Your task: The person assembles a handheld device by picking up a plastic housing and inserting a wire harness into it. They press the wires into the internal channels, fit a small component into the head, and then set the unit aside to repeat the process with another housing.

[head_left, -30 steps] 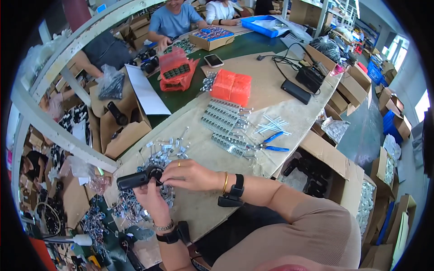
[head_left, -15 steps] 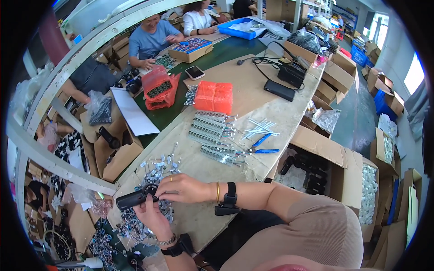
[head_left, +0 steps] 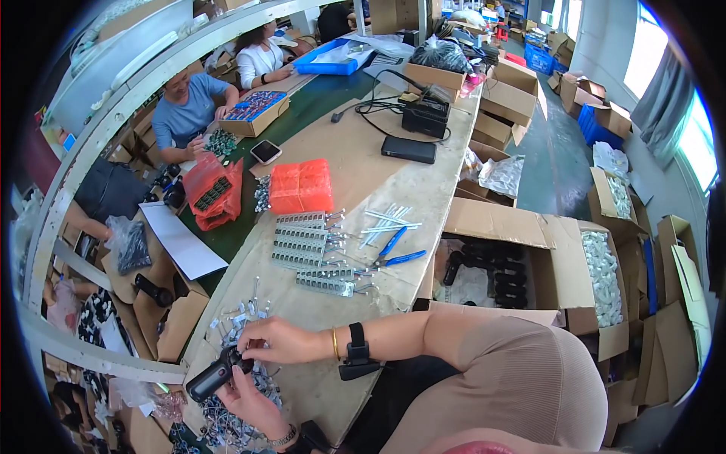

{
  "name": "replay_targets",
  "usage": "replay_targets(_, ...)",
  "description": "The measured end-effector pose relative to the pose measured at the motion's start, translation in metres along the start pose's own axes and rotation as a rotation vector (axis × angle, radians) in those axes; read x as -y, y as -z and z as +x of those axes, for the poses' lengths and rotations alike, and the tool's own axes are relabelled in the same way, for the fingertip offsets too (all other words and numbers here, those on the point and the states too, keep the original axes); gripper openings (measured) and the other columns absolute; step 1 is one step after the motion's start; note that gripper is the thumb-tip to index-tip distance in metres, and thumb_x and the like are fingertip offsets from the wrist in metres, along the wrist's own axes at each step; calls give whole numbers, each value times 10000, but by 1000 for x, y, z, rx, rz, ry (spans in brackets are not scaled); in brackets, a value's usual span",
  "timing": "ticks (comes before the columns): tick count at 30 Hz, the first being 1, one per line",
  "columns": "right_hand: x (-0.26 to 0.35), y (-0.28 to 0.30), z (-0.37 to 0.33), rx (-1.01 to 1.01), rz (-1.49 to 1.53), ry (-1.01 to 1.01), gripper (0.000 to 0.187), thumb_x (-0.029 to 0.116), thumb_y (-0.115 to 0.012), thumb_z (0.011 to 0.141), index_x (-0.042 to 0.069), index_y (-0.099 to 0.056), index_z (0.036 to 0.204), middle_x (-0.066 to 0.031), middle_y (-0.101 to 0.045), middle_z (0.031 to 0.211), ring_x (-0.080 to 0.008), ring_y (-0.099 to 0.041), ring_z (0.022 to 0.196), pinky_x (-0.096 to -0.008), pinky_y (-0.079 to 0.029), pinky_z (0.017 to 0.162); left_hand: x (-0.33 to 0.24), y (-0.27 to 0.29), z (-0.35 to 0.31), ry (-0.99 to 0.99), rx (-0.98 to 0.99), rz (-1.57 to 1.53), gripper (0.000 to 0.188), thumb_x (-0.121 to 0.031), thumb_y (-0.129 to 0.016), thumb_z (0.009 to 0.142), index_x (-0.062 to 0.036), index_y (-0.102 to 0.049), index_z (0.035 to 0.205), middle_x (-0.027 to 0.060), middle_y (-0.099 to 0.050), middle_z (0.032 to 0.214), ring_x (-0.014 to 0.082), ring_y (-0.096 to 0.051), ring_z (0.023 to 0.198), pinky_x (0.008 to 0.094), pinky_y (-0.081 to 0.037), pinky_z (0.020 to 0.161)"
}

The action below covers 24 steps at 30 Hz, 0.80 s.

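Note:
My left hand (head_left: pixel 253 407) grips a black handheld device (head_left: pixel 210 381) with a thick rounded body, its fingers wrapped round from below. My right hand (head_left: pixel 281 340) pinches at the device's upper end, beside a dark round part; what lies between those fingertips is too small to make out. The device slants down to the left above a heap of small metallic parts with wires (head_left: pixel 242 412) on the table's near left. Farther along the worktable (head_left: pixel 333 325) lie several strips of small grey modules (head_left: pixel 299 246).
Blue-handled pliers (head_left: pixel 404 258) and white sticks (head_left: pixel 387 221) lie right of the strips. Behind them are a red-wrapped bundle (head_left: pixel 301 187), a phone (head_left: pixel 265 152) and a black power unit (head_left: pixel 408 150). Cartons, one with black devices (head_left: pixel 510 278), line the right. A co-worker (head_left: pixel 185 113) sits across.
The view has turned right, so the table's things sit farther left in the picture. The device tilts more steeply, and both hands stay on it.

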State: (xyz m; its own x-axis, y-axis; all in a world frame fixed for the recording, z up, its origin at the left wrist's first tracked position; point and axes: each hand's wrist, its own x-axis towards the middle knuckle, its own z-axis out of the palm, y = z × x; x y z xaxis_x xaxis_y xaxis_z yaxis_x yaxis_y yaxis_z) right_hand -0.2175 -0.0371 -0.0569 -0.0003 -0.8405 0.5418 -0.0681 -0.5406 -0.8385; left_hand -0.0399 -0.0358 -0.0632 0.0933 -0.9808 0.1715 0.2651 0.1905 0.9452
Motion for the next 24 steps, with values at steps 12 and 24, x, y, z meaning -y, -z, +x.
replay_targets(12,-5,-2,4,-15,187,-162,144,52,-769,894,-22,-736,1012,-79,-745,869,-128,-711,811,-293,-584,753,4,0,-3,15,28,-64,287,-36,-672,1008,17,-578,1274,118,-643,1258,196,-645,1133,330,-572,946)
replay_targets(24,-11,-2,-1,-10,216,-195,128,75,-772,903,-13,-745,992,-48,-747,878,-93,-671,812,-274,-554,737,4,2,-6,48,35,-170,327,4,-650,1006,6,-562,1321,111,-638,1265,198,-646,1152,346,-597,939)
